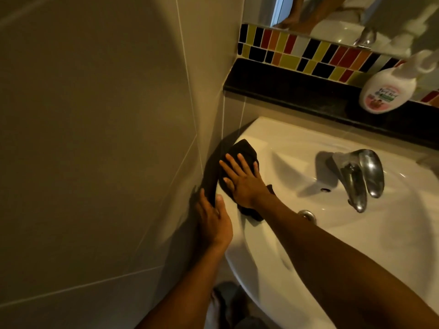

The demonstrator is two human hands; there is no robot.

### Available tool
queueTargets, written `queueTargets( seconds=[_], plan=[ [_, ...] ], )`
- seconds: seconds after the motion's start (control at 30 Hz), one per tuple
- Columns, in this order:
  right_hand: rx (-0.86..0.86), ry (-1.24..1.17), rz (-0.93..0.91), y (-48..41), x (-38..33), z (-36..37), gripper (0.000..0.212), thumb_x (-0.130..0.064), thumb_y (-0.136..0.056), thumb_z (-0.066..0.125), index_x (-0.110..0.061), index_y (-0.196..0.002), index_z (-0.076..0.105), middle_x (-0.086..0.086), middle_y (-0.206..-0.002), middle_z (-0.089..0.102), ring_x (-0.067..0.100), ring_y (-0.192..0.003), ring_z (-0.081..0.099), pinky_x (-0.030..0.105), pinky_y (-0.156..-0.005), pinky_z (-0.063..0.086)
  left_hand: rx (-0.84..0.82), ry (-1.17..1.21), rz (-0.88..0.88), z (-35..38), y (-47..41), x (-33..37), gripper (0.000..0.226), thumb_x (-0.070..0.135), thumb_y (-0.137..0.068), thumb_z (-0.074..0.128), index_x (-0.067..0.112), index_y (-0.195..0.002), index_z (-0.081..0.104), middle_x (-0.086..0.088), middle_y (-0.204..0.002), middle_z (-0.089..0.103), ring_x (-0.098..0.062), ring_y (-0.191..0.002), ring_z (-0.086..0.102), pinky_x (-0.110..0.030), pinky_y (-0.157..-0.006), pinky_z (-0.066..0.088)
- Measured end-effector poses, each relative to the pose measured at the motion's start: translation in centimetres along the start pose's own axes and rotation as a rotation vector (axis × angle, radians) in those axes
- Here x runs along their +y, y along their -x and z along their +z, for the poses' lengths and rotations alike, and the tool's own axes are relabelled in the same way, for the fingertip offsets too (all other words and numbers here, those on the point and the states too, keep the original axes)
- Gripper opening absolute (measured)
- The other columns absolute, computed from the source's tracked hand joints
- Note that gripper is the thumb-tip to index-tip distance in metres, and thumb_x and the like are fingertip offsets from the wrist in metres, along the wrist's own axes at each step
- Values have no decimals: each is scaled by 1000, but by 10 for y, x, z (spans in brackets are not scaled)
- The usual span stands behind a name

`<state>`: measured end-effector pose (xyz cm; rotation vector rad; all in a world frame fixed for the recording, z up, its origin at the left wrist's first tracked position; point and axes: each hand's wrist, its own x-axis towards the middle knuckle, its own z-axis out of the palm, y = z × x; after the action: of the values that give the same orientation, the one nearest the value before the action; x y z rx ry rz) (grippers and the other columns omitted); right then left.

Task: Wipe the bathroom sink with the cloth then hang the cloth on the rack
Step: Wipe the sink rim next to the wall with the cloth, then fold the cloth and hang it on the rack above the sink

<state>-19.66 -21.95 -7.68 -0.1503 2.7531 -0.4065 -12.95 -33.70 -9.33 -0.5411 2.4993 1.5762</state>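
A black cloth [244,150] lies on the left rim of the white bathroom sink [285,252]. My right hand [242,181] presses flat on the cloth with fingers spread, and part of the cloth shows below my wrist. My left hand [213,217] grips the sink's left edge, where a dark strip that may be part of the cloth hangs against the wall. No rack is in view.
A chrome tap [361,176] stands at the back of the basin, with the drain plug [307,214] partly hidden by my forearm. A white soap pump bottle [389,89] sits on the black ledge [285,89]. The beige tiled wall [107,138] closes the left side.
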Motion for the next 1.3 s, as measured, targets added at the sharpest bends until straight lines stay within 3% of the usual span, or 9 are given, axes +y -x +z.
queueTargets(
  seconds=[0.1, 0.23, 0.5, 0.73, 0.83, 0.93, 1.03, 1.2, 1.3],
  plan=[
    [27, -172, -21, 0, 3, -11, 59, -30, -99, 38, -31, -152, 12, -4, -162, -1, 25, -148, -8, 56, -118, 5, -75, -142, 143, -7, 0, 4, 62, 45, -96, 40, 27, -151, 17, -9, -156, 21, -27, -135, 38, -32, -95, 41],
    [257, -286, 6, -8, 13, -43, 56, -14, -95, 46, -24, -147, 29, 5, -155, 21, 29, -137, 33, 38, -109, 38, -135, -202, 255, -10, -14, 8, 59, 50, -93, 43, 27, -146, 32, -5, -148, 31, -23, -130, 41, -30, -95, 43],
    [181, 6, 60, -23, 21, -51, 52, -20, -95, 51, -24, -144, 36, 10, -140, 41, 30, -125, 43, 36, -101, 41, -139, -298, 162, -12, -28, 31, 51, 42, -91, 54, 21, -137, 46, -6, -143, 41, -25, -129, 44, -38, -98, 45],
    [182, 100, 68, -22, 23, -66, 34, -26, -93, 51, -16, -126, 53, 9, -131, 49, 28, -120, 40, 36, -99, 35, -139, -298, 234, -16, -32, 38, 22, 28, -89, 60, 20, -110, 61, -3, -123, 54, -21, -114, 53, -37, -92, 51],
    [123, 65, 62, -13, 31, -85, 32, -25, -89, 55, -16, -120, 54, 8, -133, 50, 29, -124, 39, 39, -101, 34, -170, -240, 275, -16, -27, 46, 17, 26, -90, 57, 20, -107, 56, -3, -117, 58, -19, -109, 56, -32, -86, 52],
    [85, 27, 126, 6, 43, -112, 23, -28, -88, 57, -21, -109, 52, 10, -119, 55, 25, -103, 49, 36, -88, 43, -288, -143, 249, -19, -19, 64, 12, 24, -92, 56, 27, -101, 49, -4, -108, 62, -17, -99, 61, -21, -74, 49],
    [70, 77, 158, 34, 54, -149, 20, -29, -89, 57, -21, -106, 50, 8, -103, 59, 20, -88, 51, 31, -76, 39, -350, -116, 310, -24, -15, 94, 14, 20, -90, 59, 22, -101, 50, 1, -95, 59, -13, -88, 59, -13, -67, 45],
    [133, 73, 211, 89, 64, -218, 27, -26, -88, 59, -22, -113, 51, 7, -106, 61, 22, -87, 57, 32, -72, 46, -436, -169, 446, -31, -10, 150, 20, 17, -87, 62, 17, -106, 58, -3, -85, 61, -18, -79, 61, -29, -69, 54],
    [218, 136, 203, 125, 61, -255, 26, -19, -88, 58, -17, -114, 58, 7, -109, 63, 24, -94, 61, 37, -81, 53, -499, -323, 570, -38, -8, 174, 25, 20, -85, 64, 17, -110, 63, -3, -98, 65, -18, -86, 62, -33, -77, 56]
  ],
)
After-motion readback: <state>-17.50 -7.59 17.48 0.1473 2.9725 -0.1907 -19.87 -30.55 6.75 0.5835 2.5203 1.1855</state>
